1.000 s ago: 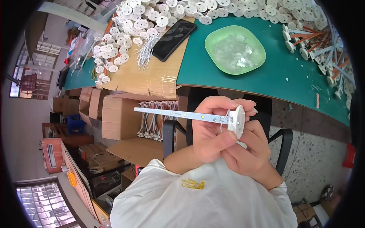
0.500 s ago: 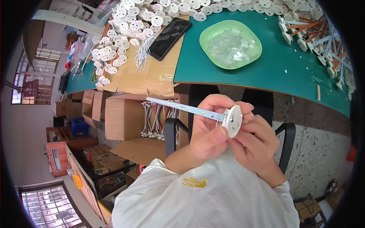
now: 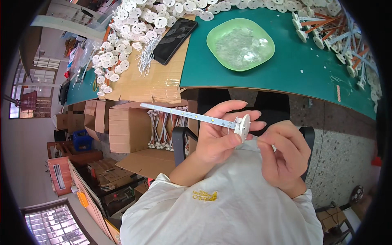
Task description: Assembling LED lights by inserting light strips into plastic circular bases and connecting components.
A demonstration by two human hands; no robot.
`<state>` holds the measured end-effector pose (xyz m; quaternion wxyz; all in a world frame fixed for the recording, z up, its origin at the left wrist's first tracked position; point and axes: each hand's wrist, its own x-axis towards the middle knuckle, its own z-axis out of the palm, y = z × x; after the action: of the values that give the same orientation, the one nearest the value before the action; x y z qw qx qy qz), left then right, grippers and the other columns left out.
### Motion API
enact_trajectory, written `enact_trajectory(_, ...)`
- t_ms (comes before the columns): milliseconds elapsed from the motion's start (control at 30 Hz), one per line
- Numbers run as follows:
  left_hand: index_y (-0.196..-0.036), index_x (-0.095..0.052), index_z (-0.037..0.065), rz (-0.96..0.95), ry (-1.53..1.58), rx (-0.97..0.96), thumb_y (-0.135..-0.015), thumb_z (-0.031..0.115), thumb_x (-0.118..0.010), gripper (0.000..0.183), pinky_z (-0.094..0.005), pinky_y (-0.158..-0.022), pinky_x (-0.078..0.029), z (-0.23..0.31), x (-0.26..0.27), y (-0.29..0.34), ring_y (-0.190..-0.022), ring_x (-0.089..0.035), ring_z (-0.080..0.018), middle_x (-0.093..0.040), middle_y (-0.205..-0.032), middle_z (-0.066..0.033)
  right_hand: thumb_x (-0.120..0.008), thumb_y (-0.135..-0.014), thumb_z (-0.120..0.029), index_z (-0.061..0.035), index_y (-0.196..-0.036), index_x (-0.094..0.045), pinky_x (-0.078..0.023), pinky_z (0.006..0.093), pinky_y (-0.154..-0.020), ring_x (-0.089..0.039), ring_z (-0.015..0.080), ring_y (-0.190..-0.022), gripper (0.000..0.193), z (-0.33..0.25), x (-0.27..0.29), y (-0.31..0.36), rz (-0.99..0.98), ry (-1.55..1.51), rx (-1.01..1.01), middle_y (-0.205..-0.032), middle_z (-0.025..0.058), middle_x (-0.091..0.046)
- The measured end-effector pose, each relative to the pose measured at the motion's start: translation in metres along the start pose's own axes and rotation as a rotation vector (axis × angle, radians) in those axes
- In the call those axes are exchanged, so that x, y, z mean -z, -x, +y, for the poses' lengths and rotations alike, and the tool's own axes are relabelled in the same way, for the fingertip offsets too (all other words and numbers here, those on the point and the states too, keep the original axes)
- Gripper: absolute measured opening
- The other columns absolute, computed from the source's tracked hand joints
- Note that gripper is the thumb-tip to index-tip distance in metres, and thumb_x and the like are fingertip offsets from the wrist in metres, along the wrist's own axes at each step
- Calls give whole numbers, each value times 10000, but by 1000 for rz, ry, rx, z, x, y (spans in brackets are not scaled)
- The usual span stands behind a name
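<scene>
My left hand (image 3: pixel 212 143) holds an LED light strip (image 3: pixel 185 115), a narrow pale-blue board with small yellow LEDs. At its right end is a white round base (image 3: pixel 244 127), gripped between my thumb and fingers, with thin wires at the joint. The strip points left and slightly up, over my lap. Just right of the base and apart from it, my right hand (image 3: pixel 287 152) has thumb and forefinger pinched together. Anything in that pinch is too small to make out.
On the green table (image 3: pixel 196 75) stands a light-green bowl (image 3: pixel 216 55) of small clear pieces. A black phone (image 3: pixel 175 41) and white wires (image 3: pixel 146 57) lie on cardboard. White discs (image 3: pixel 134 26) and finished strips (image 3: pixel 343 38) are heaped around. An open carton (image 3: pixel 130 130) holds more strips.
My right hand has come off the white base and moved right, now pinched. My left hand keeps the light strip, its fingers spread more. The view has shifted slightly.
</scene>
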<state>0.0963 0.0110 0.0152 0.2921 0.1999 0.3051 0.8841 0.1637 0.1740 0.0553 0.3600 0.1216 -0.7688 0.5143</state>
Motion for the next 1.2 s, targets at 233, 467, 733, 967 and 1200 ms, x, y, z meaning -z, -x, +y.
enact_trajectory(233,-1295,-503,-64,-14,-82,-37,-849,50,-686,495,-498,-951,-522,-1,5,6,-1117,-619,-423,-555,-1317,-262,-727,-672,103,34,-844,-657,-459,279,-524,-587,221,-615,198,1,-6,1,-61,-1,24,-812,112,-620)
enact_trajectory(467,-1241,-559,-88,-49,-279,-89,-820,68,-729,479,-452,-936,-528,1,0,4,-1101,-638,-390,-566,-1291,-285,-705,-755,76,30,-880,-643,-428,279,-529,-570,214,-638,146,0,-9,4,-66,60,38,-826,119,-624)
enact_trajectory(733,-1253,-545,-90,30,-160,-3,-814,100,-748,520,-480,-966,-511,-1,10,3,-1123,-629,-374,-567,-1287,-287,-725,-665,76,20,-866,-685,-495,284,-527,-630,242,-628,212,17,-6,2,-102,-21,77,-833,136,-664)
enact_trajectory(967,-1248,-543,-95,20,-145,78,-806,108,-755,531,-463,-964,-514,1,8,2,-1124,-627,-381,-563,-1280,-304,-734,-656,67,-13,-821,-705,-501,283,-536,-644,223,-615,186,21,2,1,-152,-144,-93,-823,108,-686)
enact_trajectory(1200,-1252,-561,-73,-71,-152,-64,-817,-70,-701,457,-460,-973,-530,-7,9,0,-1169,-599,-358,-570,-1293,-257,-690,-695,93,18,-818,-653,-493,288,-527,-623,241,-595,149,16,-2,5,-118,3,-3,-823,126,-668)
